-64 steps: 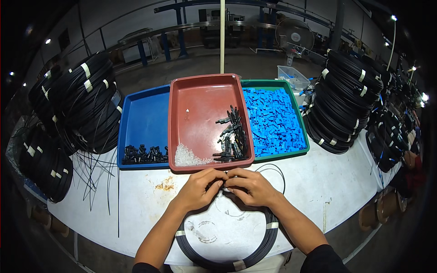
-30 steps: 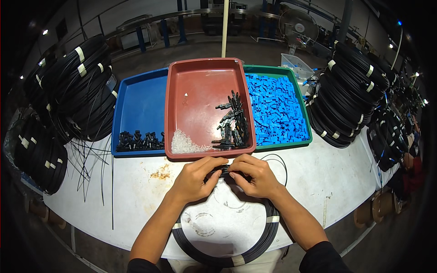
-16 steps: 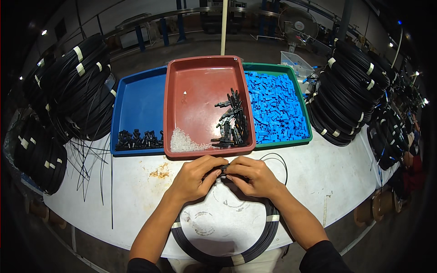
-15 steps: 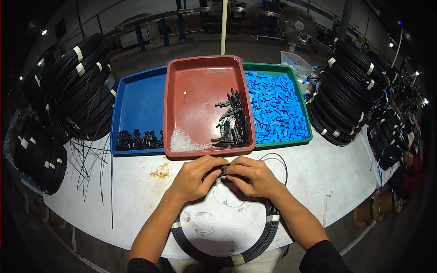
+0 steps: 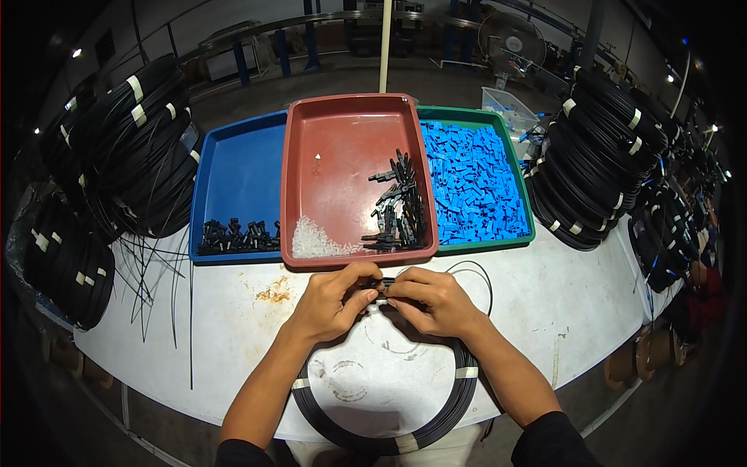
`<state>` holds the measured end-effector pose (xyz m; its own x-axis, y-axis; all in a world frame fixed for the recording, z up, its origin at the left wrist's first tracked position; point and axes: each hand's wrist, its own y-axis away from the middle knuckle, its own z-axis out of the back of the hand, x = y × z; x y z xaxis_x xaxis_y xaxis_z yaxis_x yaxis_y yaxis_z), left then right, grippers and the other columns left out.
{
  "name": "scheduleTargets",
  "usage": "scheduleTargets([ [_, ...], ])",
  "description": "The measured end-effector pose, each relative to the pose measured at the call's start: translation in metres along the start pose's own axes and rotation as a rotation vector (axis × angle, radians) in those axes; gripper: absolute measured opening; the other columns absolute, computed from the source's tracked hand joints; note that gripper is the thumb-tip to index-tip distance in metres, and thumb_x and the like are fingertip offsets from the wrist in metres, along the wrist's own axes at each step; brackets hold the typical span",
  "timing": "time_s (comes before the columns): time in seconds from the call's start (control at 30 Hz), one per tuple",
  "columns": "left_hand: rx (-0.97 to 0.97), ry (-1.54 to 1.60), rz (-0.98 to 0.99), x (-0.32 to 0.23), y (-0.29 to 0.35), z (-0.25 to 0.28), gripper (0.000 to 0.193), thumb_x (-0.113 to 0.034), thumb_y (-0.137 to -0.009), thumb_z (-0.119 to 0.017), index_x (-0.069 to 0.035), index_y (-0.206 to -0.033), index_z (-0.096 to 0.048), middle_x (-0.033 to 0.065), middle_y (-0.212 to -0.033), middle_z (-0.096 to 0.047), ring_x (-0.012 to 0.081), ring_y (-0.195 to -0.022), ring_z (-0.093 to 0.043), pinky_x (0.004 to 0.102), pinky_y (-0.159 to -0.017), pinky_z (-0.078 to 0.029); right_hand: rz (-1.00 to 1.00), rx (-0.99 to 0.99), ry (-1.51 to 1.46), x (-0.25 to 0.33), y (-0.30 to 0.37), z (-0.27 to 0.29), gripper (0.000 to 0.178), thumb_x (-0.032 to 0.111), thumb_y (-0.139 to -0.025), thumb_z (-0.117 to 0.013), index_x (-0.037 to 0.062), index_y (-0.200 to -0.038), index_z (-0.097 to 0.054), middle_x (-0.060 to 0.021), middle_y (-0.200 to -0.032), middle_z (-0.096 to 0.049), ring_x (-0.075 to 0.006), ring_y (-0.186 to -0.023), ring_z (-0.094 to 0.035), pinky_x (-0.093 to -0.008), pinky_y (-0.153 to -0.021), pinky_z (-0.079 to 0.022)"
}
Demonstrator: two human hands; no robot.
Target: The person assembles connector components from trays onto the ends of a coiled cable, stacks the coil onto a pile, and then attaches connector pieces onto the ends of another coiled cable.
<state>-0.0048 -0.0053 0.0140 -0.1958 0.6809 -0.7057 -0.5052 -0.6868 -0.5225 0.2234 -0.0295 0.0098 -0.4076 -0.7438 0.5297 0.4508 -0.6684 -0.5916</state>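
My left hand (image 5: pixel 336 302) and my right hand (image 5: pixel 433 300) meet just in front of the red tray, both with fingers closed in a pinch. Between their fingertips is a small black connector piece (image 5: pixel 387 283), mostly covered by the fingers. A whitish bit shows just below it. From behind my right hand a thin black cable (image 5: pixel 491 285) arcs out to the right and back down toward a coil of black cable (image 5: pixel 420 442). That coil lies on the table beneath my forearms, bound with pale tape.
The red tray (image 5: pixel 342 171) holds small clear tubes and black connector parts. A blue tray (image 5: pixel 241 148) with black pieces stands left of it, a green tray (image 5: pixel 520 183) full of blue pieces right. Stacked cable coils (image 5: pixel 148 163) flank both sides, with loose ends hanging at left.
My left fingers have shifted slightly at the pinch, leaving a little more of the black piece visible. The right hand has barely moved, and the view has shifted a touch.
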Motion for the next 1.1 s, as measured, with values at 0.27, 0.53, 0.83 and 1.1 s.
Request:
scheduleTargets([
  [0.27, -0.091, -0.027, 0.017, -0.0037, -0.0019, -0.0030, 0.040, -0.003, -0.090, -0.072, -0.002, -0.122, -0.049, 0.0146, -0.098, -0.075, 0.0195, -0.089, -0.074, 0.0288, -0.080, -0.057, 0.007, -0.014, 0.008, -0.0015, 0.0009, 0.0006, 0.016, 0.006, -0.081, -0.073, 0.0025, -0.097, -0.073, -0.0116, -0.090, -0.069, -0.0296, -0.074, -0.069, -0.0373, -0.067, -0.056],
  [0.53, -0.075, -0.004, 0.037, 0.0019, 0.0009, -0.0055, 0.045, -0.001, -0.088, -0.071, -0.004, -0.123, -0.044, 0.0117, -0.093, -0.073, 0.0148, -0.085, -0.071, 0.0249, -0.072, -0.053, 0.007, -0.118, 0.005, 0.0037, -0.0027, 0.0028, 0.018, 0.001, -0.079, -0.073, 0.0027, -0.097, -0.073, -0.0109, -0.091, -0.069, -0.0280, -0.076, -0.069, -0.0355, -0.068, -0.057],
  [0.83, -0.014, 0.008, 0.030, -0.0006, 0.0016, -0.0041, 0.046, -0.001, -0.086, -0.072, -0.005, -0.121, -0.042, 0.0082, -0.084, -0.069, 0.0083, -0.068, -0.060, 0.0229, -0.059, -0.045, 0.055, -0.154, 0.053, -0.0008, -0.0020, 0.0017, 0.024, -0.002, -0.077, -0.074, 0.0008, -0.102, -0.075, -0.0109, -0.091, -0.070, -0.0214, -0.073, -0.069, -0.0295, -0.063, -0.055],
  [1.1, 0.012, 0.007, 0.052, 0.0024, 0.0036, -0.0020, 0.045, 0.000, -0.087, -0.071, -0.005, -0.121, -0.042, 0.0095, -0.086, -0.069, 0.0115, -0.074, -0.065, 0.0248, -0.063, -0.049, 0.043, -0.120, 0.041, -0.0004, -0.0020, 0.0018, 0.024, 0.001, -0.077, -0.075, 0.0016, -0.101, -0.075, -0.0110, -0.091, -0.070, -0.0221, -0.075, -0.070, -0.0307, -0.065, -0.056],
])
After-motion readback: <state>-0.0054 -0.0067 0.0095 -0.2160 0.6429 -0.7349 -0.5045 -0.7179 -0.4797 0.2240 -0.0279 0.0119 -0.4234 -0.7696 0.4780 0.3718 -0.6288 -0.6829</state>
